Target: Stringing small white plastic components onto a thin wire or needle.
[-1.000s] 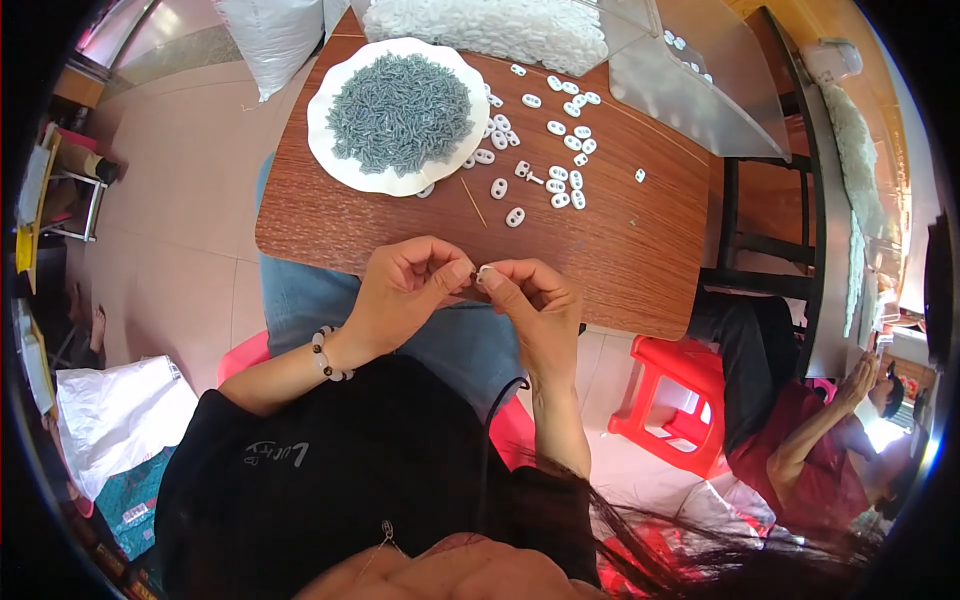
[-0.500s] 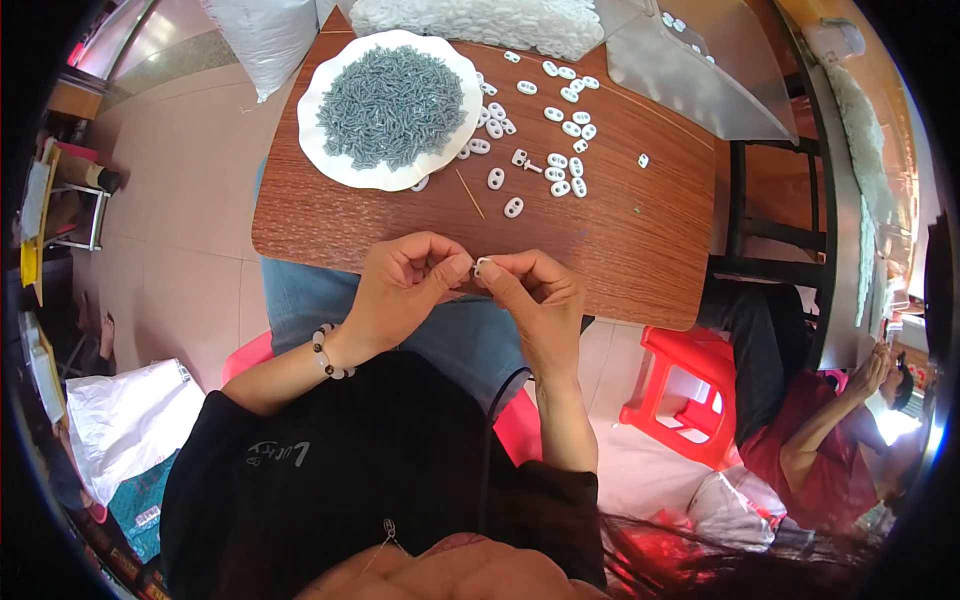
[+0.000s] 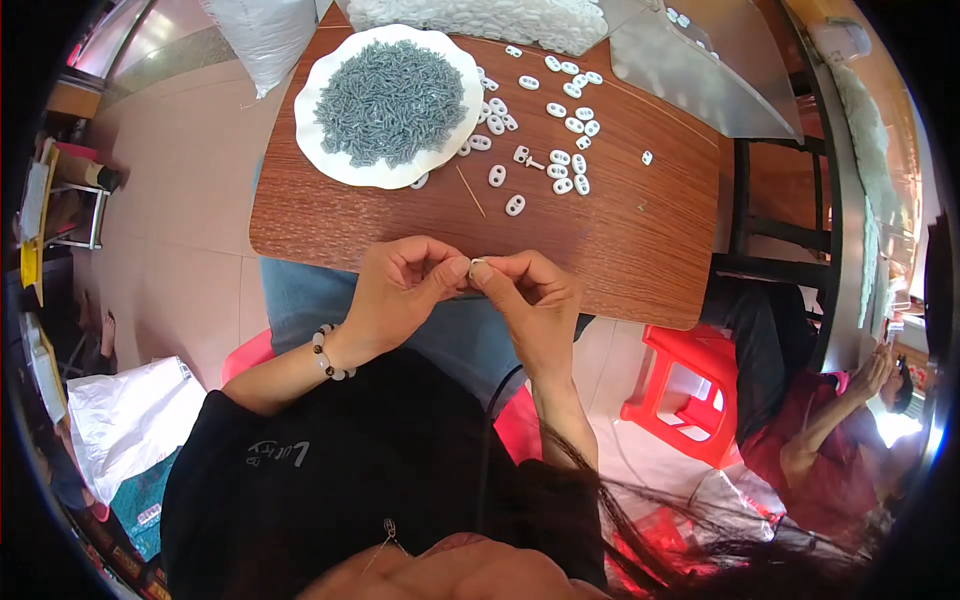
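Right hand (image 3: 540, 308) edging toward left hand (image 3: 393, 297), pinching white piece (image 3: 475, 263), seemingly unfinished; left pinching narrowly, contents hidden; loose white pieces (image 3: 582, 187) remaining at one o'clock.

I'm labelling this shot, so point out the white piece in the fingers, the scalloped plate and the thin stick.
White piece (image 3: 475, 262): head view, on its small exposed edge.
Scalloped plate (image 3: 375, 177): head view, on its bare lower rim.
Thin stick (image 3: 471, 191): head view, middle of its length.
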`<state>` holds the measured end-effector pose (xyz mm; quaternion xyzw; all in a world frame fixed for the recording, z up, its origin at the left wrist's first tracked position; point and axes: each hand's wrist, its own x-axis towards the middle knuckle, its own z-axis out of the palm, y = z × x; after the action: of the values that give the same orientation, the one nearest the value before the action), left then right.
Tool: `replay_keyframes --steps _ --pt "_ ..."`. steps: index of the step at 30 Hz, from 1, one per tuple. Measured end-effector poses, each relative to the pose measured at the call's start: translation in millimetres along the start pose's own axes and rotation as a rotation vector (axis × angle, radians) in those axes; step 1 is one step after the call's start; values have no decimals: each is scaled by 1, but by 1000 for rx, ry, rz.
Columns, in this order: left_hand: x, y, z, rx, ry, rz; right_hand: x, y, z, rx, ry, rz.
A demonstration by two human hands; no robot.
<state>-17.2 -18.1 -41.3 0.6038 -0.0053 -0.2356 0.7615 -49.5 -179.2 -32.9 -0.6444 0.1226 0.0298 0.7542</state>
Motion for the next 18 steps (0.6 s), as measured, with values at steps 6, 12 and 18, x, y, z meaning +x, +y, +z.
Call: replay_keyframes --steps 6,12,18 --pt "4 -1 -4 -102 -27 -85 2 -6 4 134 31 41" --pt "4 2 -3 -78 21 -83 0 -6 0 106 67 12" --pt "5 1 -3 -92 15 -83 2 -5 1 88 63 9"
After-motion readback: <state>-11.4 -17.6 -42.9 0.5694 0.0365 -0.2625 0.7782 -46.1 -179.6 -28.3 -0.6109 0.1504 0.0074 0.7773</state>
